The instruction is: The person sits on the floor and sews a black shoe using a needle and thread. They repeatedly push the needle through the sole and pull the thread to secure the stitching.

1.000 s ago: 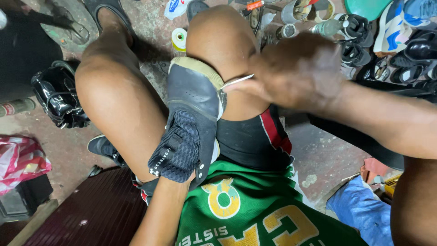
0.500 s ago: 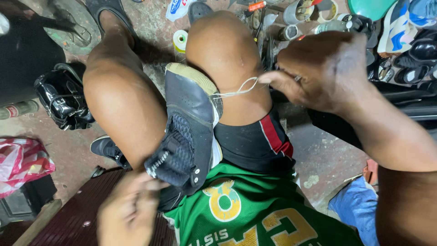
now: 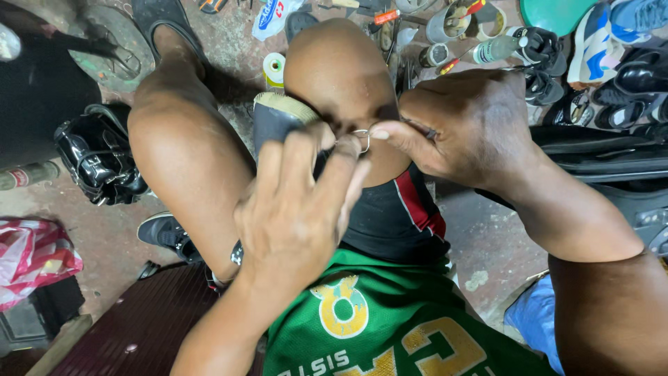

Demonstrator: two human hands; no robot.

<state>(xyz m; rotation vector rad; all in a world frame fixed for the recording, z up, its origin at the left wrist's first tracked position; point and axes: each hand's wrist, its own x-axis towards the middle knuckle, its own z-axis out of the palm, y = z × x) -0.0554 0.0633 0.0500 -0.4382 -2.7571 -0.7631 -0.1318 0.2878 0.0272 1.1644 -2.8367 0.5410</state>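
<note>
1 shoe point(image 3: 278, 122) wedged btwn my knees, 1 thread loop point(image 3: 362, 139) over it. My left hand point(image 3: 296, 216) and right hand point(image 3: 463, 129) both pinch that loop, fingers bent, wrists raised.

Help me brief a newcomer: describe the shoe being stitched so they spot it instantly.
Start at the two bare knees mid-frame. Wedged between them, behind the left hand, stands a dark grey shoe with a pale ribbed sole edge uppermost. Unlike the shoes lying on the floor, it sits off the ground with thread running to the right hand.
</note>
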